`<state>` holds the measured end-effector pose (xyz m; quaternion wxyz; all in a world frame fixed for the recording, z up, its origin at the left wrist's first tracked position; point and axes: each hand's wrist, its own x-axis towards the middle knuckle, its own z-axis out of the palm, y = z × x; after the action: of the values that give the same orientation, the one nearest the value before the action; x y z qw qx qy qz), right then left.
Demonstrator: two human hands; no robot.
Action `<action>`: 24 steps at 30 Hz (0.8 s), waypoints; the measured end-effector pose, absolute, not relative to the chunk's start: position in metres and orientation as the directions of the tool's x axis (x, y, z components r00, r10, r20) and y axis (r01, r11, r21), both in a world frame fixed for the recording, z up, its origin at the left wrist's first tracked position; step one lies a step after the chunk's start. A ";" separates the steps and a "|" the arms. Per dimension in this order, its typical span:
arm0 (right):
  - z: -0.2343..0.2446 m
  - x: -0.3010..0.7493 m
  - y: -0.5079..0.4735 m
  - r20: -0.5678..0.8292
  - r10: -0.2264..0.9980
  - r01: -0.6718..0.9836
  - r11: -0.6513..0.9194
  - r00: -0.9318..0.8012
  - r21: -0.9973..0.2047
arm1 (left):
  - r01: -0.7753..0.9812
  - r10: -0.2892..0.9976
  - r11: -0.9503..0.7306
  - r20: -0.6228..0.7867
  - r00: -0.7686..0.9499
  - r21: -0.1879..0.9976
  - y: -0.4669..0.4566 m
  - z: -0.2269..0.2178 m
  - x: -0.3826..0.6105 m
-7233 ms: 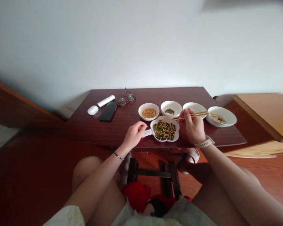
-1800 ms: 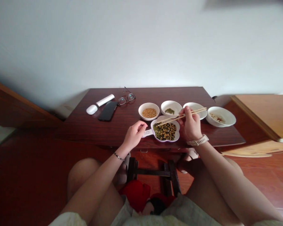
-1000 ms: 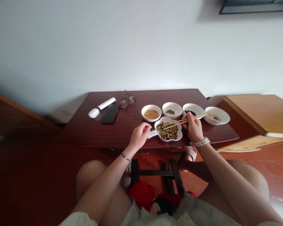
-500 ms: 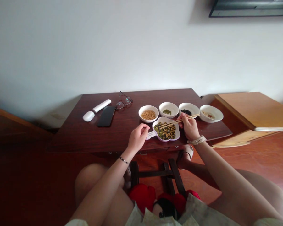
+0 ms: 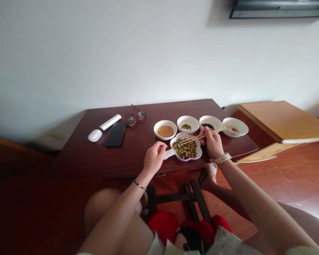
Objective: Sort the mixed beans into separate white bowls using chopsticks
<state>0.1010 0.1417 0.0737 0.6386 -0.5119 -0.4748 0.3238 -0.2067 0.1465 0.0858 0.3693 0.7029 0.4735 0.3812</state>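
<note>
My right hand (image 5: 213,142) is closed around a pair of wooden chopsticks (image 5: 202,136). Their tips rest among the mixed yellow, green and black beans in a scalloped white dish (image 5: 200,155) with a lilac edge. At the dish's labelled handle (image 5: 169,154), my left hand (image 5: 154,156) has its fingers curled together; they partly cover the handle. Behind the dish stand white bowls: one with yellow beans (image 5: 165,131), one with a few green beans (image 5: 186,126), one with black beans (image 5: 207,125). A further bowl (image 5: 241,131) at the right holds pale and reddish pieces.
On the dark wooden table (image 5: 138,145) lie a black phone (image 5: 116,134), eyeglasses (image 5: 136,118), a white stick-shaped case (image 5: 110,122) and a white rounded case (image 5: 95,135). A light wooden cabinet (image 5: 284,118) stands at the right. A red plush toy (image 5: 163,226) is on my lap.
The whole view has shifted slightly, so the table's things sit a little further left. Both hands keep nearly the same pose, and the chopstick tips stay in the dish.
</note>
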 end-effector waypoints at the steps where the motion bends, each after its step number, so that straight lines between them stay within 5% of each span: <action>1: 0.074 0.101 0.142 0.275 0.898 0.072 0.266 0.344 -0.961 | 0.385 0.949 -0.274 0.183 0.256 0.882 0.147 0.086 -0.206; 24: 0.075 0.101 0.140 0.292 0.897 0.055 0.291 0.332 -0.955 | 0.409 0.958 -0.264 0.190 0.213 0.874 0.148 0.085 -0.203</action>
<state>0.1005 0.1404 0.0748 0.6464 -0.4984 -0.4772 0.3256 -0.2027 0.1482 0.0847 0.3540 0.6938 0.4926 0.3881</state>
